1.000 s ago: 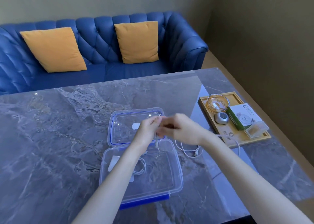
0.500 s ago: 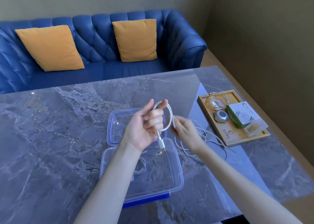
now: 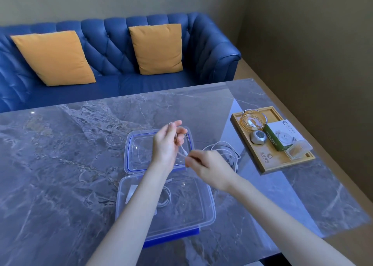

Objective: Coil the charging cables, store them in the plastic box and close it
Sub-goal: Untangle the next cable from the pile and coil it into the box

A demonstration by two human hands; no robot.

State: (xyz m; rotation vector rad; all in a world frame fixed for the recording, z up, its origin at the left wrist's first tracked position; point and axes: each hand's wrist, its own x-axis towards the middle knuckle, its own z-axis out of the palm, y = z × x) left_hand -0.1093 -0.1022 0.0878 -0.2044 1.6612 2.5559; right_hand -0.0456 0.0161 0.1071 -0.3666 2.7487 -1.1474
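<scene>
Marble table [image 3: 70, 165] w/ box, lid, cable, tray.
Box [image 3: 207, 209] at 6 o'clock, lid [image 3: 139, 142] touching it at 12; cable [image 3: 226, 146] at 2; tray [image 3: 268, 165] at 3.
</scene>
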